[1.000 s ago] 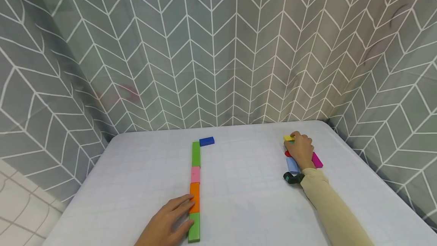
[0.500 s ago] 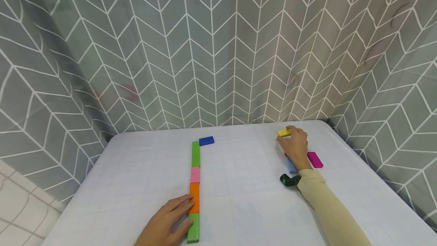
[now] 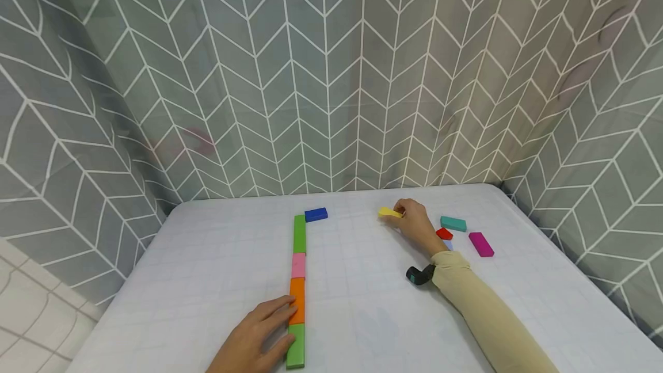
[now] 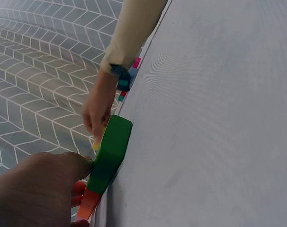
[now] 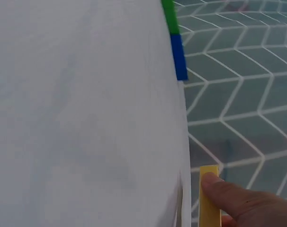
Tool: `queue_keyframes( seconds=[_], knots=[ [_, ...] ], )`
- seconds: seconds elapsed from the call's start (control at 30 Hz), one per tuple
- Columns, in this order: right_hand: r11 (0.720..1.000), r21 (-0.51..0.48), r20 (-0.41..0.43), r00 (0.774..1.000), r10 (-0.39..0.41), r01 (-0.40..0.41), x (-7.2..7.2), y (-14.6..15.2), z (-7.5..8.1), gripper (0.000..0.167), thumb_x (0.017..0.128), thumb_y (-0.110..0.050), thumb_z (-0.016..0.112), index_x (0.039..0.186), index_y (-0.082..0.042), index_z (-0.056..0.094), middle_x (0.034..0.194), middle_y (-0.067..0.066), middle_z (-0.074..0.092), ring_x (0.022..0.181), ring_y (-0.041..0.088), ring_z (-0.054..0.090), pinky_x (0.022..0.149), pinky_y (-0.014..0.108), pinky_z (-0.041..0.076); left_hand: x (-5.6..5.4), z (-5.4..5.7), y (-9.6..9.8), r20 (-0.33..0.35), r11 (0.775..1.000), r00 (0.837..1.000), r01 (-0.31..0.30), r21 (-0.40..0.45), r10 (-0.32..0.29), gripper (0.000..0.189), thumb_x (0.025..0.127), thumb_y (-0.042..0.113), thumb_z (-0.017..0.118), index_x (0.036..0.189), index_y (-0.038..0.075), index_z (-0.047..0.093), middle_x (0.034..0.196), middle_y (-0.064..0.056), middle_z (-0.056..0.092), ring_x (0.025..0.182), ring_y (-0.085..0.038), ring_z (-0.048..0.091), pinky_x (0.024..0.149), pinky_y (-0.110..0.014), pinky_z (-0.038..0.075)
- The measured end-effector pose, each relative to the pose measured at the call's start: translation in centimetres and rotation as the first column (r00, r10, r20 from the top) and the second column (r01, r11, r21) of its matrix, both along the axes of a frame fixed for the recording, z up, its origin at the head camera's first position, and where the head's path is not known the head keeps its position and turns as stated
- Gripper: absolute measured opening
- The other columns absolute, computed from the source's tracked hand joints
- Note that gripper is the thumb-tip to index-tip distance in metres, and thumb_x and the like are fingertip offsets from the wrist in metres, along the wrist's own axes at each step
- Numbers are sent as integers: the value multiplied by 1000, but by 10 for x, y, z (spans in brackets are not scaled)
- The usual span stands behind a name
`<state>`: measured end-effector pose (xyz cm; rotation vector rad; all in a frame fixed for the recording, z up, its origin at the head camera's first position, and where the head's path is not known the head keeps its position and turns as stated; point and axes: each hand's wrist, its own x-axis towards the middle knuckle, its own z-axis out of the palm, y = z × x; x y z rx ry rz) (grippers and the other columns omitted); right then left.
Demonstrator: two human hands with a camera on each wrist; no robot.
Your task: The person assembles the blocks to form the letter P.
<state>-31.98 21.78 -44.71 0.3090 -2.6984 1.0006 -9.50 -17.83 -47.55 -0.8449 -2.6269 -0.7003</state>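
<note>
A line of blocks runs along the table: a far green block [image 3: 299,235], a pink block [image 3: 298,265], an orange block [image 3: 297,301] and a near green block [image 3: 296,347]. My left hand [image 3: 254,332] lies against the left side of this line, fingertips on the orange block and thumb at the near green one. A blue block [image 3: 316,214] sits at the far end, angled to the right. Between thumb and fingers, my right hand [image 3: 416,224] pinches a yellow block [image 5: 209,198], to the right of the blue one.
Right of the right hand lie a teal block [image 3: 453,223], a red piece [image 3: 444,233], a light blue block [image 3: 448,244] partly hidden by the wrist, and a magenta block [image 3: 481,244]. A patterned curtain [image 3: 331,73] hangs behind the white table [image 3: 362,315].
My right hand has carried the yellow block left, away from the loose blocks, uncovering the teal block and the red piece. My left hand stays where it was.
</note>
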Motion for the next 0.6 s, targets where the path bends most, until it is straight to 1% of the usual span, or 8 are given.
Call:
queue_keyframes(
  seconds=[0.1, 0.17, 0.27, 0.33, 0.43, 0.53, 0.6],
  knots=[
    [996, 66, -21, 998, 67, -66, -10, -23, 7, 27, 88, -17, 85, 101, 3, 72, 95, 13, 63, 86, 30, 59, 77, 41, 52, 0, -1, 0, -10, 1000, 1000, 4, 7, -3, 48, 97, 43, 74, 134, 12, 72, 145, 6, 59, 128, -14, 57, 98, -41, 56],
    [990, 103, -30, 994, 102, -99, -16, -40, 11, 26, 88, -13, 85, 103, 5, 73, 95, 14, 64, 86, 30, 60, 78, 42, 53, 0, -1, -1, 2, 1000, 1000, -1, -3, 1, 48, 98, 45, 72, 135, 13, 72, 145, 7, 58, 128, -14, 57, 99, -42, 55],
    [981, 138, -21, 990, 139, -135, -25, -65, 16, 26, 88, -12, 85, 104, 6, 74, 94, 14, 64, 86, 29, 60, 80, 42, 54, 0, 1, -1, 34, 1000, 999, -9, -23, 10, 50, 101, 48, 68, 136, 14, 71, 146, 8, 57, 129, -15, 56, 100, -43, 54],
    [979, 146, 0, 990, 143, -141, -28, -80, 15, 27, 89, -13, 85, 105, 6, 75, 93, 13, 63, 87, 27, 59, 81, 40, 54, 0, 2, -2, 47, 999, 999, -10, -32, 12, 51, 102, 50, 65, 137, 14, 70, 147, 8, 56, 129, -15, 56, 101, -43, 54],
    [980, 142, 27, 990, 137, -139, -31, -99, 15, 26, 89, -12, 84, 105, 7, 75, 94, 12, 63, 89, 25, 57, 83, 39, 54, 0, 1, -3, 43, 999, 999, -2, -35, 3, 51, 102, 50, 64, 137, 14, 70, 147, 7, 57, 129, -15, 56, 101, -43, 54],
    [983, 134, 42, 991, 123, -128, -32, -113, 15, 27, 90, -11, 84, 107, 8, 75, 96, 13, 63, 91, 26, 58, 85, 40, 54, 0, 3, -3, 48, 999, 999, -1, -50, 3, 52, 103, 51, 62, 138, 14, 69, 147, 6, 56, 129, -15, 56, 101, -44, 53],
    [980, 149, 54, 991, 123, -130, -32, -119, 16, 28, 90, -10, 84, 109, 8, 74, 98, 15, 64, 93, 27, 59, 86, 40, 54, 0, 5, -3, 57, 998, 998, 0, -56, 3, 52, 104, 51, 61, 139, 14, 68, 147, 6, 56, 129, -16, 56, 101, -44, 53]
  ],
)
